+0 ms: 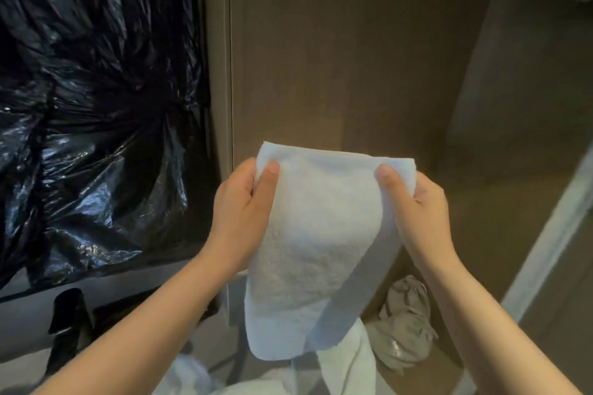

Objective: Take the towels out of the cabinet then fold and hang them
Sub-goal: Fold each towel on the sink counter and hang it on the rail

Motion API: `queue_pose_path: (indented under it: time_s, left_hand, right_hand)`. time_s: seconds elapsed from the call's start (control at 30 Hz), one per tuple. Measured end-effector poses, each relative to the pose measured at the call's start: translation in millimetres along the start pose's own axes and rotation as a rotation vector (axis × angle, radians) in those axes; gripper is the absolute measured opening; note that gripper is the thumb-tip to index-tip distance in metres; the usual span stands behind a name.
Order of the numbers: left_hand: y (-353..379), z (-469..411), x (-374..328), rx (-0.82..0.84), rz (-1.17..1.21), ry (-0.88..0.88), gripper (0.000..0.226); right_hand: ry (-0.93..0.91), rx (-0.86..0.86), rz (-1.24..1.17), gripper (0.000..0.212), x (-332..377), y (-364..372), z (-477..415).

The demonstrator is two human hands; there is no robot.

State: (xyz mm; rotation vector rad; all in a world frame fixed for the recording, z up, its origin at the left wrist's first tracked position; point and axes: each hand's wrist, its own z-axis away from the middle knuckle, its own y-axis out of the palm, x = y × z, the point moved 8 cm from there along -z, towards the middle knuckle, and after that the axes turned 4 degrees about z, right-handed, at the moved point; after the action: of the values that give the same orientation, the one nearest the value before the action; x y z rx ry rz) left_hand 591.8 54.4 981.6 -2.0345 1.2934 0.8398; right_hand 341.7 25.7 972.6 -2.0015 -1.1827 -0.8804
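Nearest us, our two forearms reach up from the bottom corners, and between them lie more white cloth (349,359) and a crumpled grey cloth (407,324), low by the cabinet (353,58). Above these we hold one white towel (317,234) in the air before the cabinet's brown panel, out of the cabinet and not yet hung. The left hand (240,212) pinches its upper left corner and the right hand (423,215) its upper right. Each thumb presses on the front face, while the other fingers curl behind the cloth, mostly hidden. The towel hangs as a narrow strip, its lower end curling forward, with a side band twisting away below the right hand. To fold it well, we judge that we should draw the top edge taut and level, shake out the twist so the long edges match, and only then bring the halves together. A black plastic bag (96,106) fills the left side.
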Motion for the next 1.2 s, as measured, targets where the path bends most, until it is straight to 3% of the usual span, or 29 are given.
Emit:
queue_pose_path:
  time_s: [0.23, 0.4, 0.5, 0.7, 0.77, 0.93, 1.2]
  left_hand:
    - [43.5, 2.3, -92.2, 0.057, -0.034, 0.135, 0.035]
    - [76.0, 15.6, -150.0, 0.155, -0.200, 0.159, 0.039]
    - [93.7, 18.3, -172.6, 0.248, -0.272, 0.093, 0.038]
    - [121.7, 27.8, -196.6, 0.296, 0.040, -0.214, 0.034]
    - [127.1, 29.2, -206.6, 0.268, 0.191, -0.241, 0.034]
    - [122.4, 20.0, -235.0, 0.212, 0.424, -0.169, 0.022]
    - [87.8, -15.4, -284.9, 0.086, 0.274, 0.207, 0.018]
  right_hand:
    - [-0.143, 0.009, 0.087, 0.031, 49.8, -103.9, -2.8]
    - [-0.077, 0.039, 0.343, 0.051, 62.1, -176.6, -8.3]
    - [-0.029, 0.079, 0.366, 0.051, 64.4, -214.0, -16.7]
    - [0.042, 0.109, 0.149, 0.044, 79.8, -260.6, -28.9]
    - [0.040, 0.090, 0.034, 0.036, 87.9, -268.4, -30.1]
    - [0.010, 0.096, -0.192, 0.016, 108.7, -272.0, -34.3]
    - [-0.312, 0.014, -0.239, 0.015, 165.7, -253.2, -49.4]
